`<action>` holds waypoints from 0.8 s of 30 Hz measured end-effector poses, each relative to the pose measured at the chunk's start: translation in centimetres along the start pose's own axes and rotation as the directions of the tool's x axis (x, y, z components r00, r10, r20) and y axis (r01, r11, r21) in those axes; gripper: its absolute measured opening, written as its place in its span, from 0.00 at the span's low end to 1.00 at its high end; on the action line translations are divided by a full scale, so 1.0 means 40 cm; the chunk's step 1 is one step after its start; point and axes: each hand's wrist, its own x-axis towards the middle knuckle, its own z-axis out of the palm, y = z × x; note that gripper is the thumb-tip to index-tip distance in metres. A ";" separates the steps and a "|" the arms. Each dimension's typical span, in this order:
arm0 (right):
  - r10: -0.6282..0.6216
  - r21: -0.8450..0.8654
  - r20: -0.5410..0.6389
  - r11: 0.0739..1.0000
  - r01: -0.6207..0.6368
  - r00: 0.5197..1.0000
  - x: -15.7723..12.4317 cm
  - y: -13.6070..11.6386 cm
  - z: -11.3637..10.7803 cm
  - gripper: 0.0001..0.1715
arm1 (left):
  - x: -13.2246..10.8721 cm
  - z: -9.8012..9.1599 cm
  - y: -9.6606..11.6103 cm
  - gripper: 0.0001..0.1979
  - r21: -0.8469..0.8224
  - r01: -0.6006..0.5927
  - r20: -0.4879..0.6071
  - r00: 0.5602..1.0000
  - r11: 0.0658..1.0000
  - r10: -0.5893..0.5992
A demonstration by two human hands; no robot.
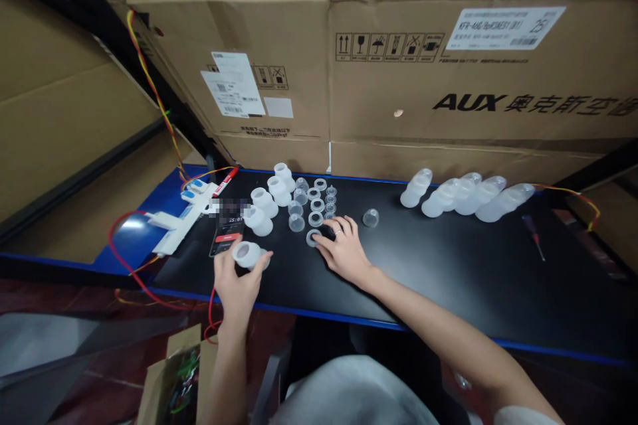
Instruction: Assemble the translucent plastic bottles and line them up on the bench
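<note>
My left hand (pixel 238 285) is closed around an uncapped, translucent white baby bottle (pixel 248 253), near the table's front edge. To its right, my right hand (pixel 345 249) has its thumb and fingers on the nearest clear bottle ring (pixel 313 238) on the table. Beyond my left hand, several open bottles (pixel 262 202) stand in a slanting row. Beside them run a column of clear domed caps (pixel 296 222), a column of rings (pixel 316 218) and a column of small clear nipples (pixel 331 199), partly hidden by my right hand. One more domed cap (pixel 370 218) sits apart.
Several capped bottles (pixel 468 194) stand at the back right of the black table (pixel 423 265), near a screwdriver (pixel 534 239). On the left lie a phone (pixel 226 236), a red marker (pixel 226 181) and a power strip (pixel 182 222) with wires. Cardboard boxes (pixel 389 99) wall off the back.
</note>
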 end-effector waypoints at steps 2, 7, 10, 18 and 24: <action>0.022 -0.034 -0.032 0.999 -0.023 0.999 0.005 -0.001 -0.007 0.19 | 0.002 0.003 0.001 0.41 0.019 0.077 -0.029 0.997 0.997 -0.076; 0.147 -0.068 -0.218 0.984 -0.165 0.965 -0.009 0.050 -0.071 0.31 | 0.002 0.018 -0.018 0.48 0.095 0.076 -0.006 0.997 0.993 -0.076; 0.343 -0.017 -0.294 0.931 -0.364 0.892 -0.026 0.118 -0.102 0.37 | -0.002 0.018 -0.034 0.55 0.215 -0.011 -0.049 0.999 0.977 0.022; 0.348 0.307 -0.259 0.914 -0.265 0.901 -0.044 0.149 -0.103 0.20 | -0.021 0.015 -0.029 0.57 0.090 0.115 0.113 0.986 0.989 -0.125; -0.111 0.323 0.029 0.942 0.096 0.993 0.003 -0.017 -0.073 0.22 | -0.025 0.013 -0.032 0.48 0.059 0.134 0.121 0.983 0.989 -0.140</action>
